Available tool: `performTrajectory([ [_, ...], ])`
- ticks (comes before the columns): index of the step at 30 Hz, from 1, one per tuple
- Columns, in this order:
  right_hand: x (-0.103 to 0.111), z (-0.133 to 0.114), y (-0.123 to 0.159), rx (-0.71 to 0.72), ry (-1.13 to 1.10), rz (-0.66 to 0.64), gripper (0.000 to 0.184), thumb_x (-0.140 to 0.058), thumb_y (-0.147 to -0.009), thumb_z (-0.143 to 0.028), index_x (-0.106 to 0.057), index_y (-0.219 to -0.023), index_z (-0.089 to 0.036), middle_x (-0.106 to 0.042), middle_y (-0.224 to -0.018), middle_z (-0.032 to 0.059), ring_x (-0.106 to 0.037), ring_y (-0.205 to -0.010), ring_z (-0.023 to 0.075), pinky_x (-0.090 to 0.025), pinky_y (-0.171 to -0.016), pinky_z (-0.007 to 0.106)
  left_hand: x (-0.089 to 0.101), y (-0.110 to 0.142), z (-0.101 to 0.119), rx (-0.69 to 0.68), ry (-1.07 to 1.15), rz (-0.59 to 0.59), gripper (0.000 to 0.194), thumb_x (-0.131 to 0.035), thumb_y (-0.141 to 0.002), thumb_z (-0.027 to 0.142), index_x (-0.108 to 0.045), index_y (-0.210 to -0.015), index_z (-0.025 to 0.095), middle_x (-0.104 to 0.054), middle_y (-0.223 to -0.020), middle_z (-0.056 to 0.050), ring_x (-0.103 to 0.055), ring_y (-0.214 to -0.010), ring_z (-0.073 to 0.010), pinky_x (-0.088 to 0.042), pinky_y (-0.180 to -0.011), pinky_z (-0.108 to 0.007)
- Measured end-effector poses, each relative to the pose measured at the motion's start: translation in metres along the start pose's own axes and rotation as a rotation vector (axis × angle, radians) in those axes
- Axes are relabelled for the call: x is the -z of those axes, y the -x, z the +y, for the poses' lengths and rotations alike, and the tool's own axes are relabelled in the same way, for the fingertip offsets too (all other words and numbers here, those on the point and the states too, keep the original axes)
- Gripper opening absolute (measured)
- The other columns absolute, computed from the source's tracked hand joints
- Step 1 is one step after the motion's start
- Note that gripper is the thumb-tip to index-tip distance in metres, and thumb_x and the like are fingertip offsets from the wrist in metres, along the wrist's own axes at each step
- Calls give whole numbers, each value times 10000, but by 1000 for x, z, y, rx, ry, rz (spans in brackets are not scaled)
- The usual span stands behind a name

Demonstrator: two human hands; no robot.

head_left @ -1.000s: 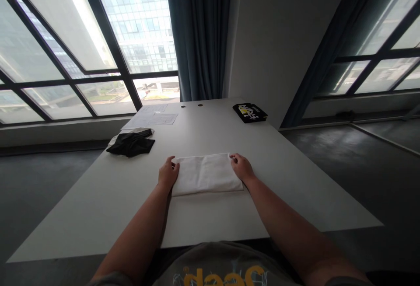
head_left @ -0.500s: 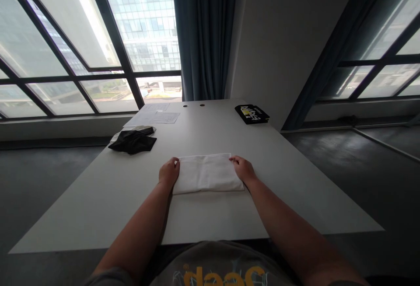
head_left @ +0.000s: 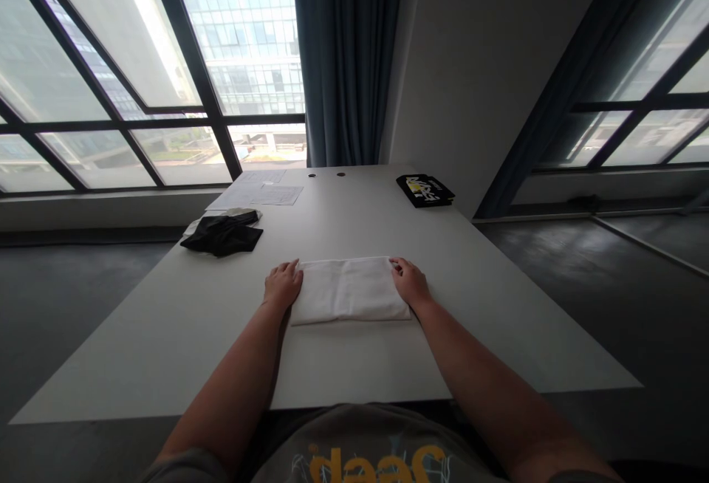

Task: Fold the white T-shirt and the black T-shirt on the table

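So the biggest thing here is a white table (head_left: 343, 228), spread out under both hands and running well past them. Way beyond the left hand and off to its left there's a big dark-framed window (head_left: 105, 77), and a blue-grey curtain (head_left: 348, 62) hangs far ahead of the gap between the hands. On the tabletop, right between the two hands, lies a white cloth (head_left: 348, 291), folded into a flat rectangle with its long sides running from one hand to the other. Past the left hand and further left sits a crumpled black fabric piece (head_left: 221, 233) with some paler fabric peeking out around it, and beyond that are a few printed paper sheets (head_left: 277, 195). Pretty much straight out past the right hand is a flat black item with white and yellow lettering (head_left: 425, 190). The left hand (head_left: 282, 283) is at the cloth's left side, fingers reaching to its far corner; the right hand (head_left: 410, 281) mirrors it, fingers curled at the other far corner. Can't tell if either one is actually pinching the fabric. Tiniest bits: two small round holes (head_left: 340, 174), way ahead of the hands by the far table edge.
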State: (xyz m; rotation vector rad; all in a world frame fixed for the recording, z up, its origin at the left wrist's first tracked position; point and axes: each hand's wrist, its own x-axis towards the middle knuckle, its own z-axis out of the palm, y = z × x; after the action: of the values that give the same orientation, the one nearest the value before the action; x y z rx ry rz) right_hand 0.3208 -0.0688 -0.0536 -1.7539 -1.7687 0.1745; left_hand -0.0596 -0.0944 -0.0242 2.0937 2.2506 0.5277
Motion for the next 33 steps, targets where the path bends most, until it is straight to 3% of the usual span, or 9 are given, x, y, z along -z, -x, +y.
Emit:
performTrajectory([
  [4,-5,6,-2,-5,-34,6,343,-566,-904,-223,-714,-1210,-261,-761,-978,38,-672,-886,211,-502,-838,316,-1,0,-1,46,2,15,395,-485,-1006,446,-730,-1227,228,-652,-1385,-123,-583,-1267,-319,-450,-1078,-446],
  [7,-8,6,-2,2,84,80,342,-588,-902,-255,-740,-1197,-174,-739,-1079,135,-654,-1011,263,-482,-954,371,0,1,2,64,3,20,369,-492,-998,463,-763,-1039,217,-674,-1328,-126,-605,-1217,-326,-471,-1031,-449],
  [9,-10,6,-1,4,157,122,335,-597,-907,-281,-768,-1158,-139,-704,-1177,187,-625,-1098,293,-454,-1021,396,0,1,3,57,8,17,377,-475,-1003,455,-771,-988,221,-677,-1322,-117,-611,-1204,-326,-473,-1014,-443],
  [15,-12,8,0,56,201,123,310,-560,-936,-303,-817,-1053,-177,-700,-1212,165,-584,-1189,291,-410,-1112,404,0,0,1,-7,62,1,368,-444,-1019,406,-765,-949,239,-704,-1264,-73,-659,-1100,-260,-481,-965,-361],
  [20,-14,8,0,123,228,132,342,-551,-924,-317,-822,-1034,-141,-640,-1351,208,-402,-1428,359,-297,-1209,529,-2,-1,2,20,75,17,279,-480,-1008,381,-712,-1002,226,-722,-1200,-89,-651,-1110,-268,-472,-975,-366],
  [27,-11,9,-4,211,162,97,296,-586,-915,-348,-806,-981,-161,-707,-1193,178,-562,-1232,302,-327,-1213,494,-3,-1,2,66,104,17,205,-527,-992,388,-656,-1049,239,-754,-1099,-78,-665,-1098,-271,-482,-944,-365],
  [33,-7,8,-5,188,109,72,195,-620,-889,-331,-769,-893,-205,-718,-1147,148,-570,-1187,299,-379,-1168,479,-1,0,3,49,186,-11,442,-519,-989,322,-529,-1430,288,-705,-1355,-64,-602,-1291,-282,-445,-1067,-422],
])
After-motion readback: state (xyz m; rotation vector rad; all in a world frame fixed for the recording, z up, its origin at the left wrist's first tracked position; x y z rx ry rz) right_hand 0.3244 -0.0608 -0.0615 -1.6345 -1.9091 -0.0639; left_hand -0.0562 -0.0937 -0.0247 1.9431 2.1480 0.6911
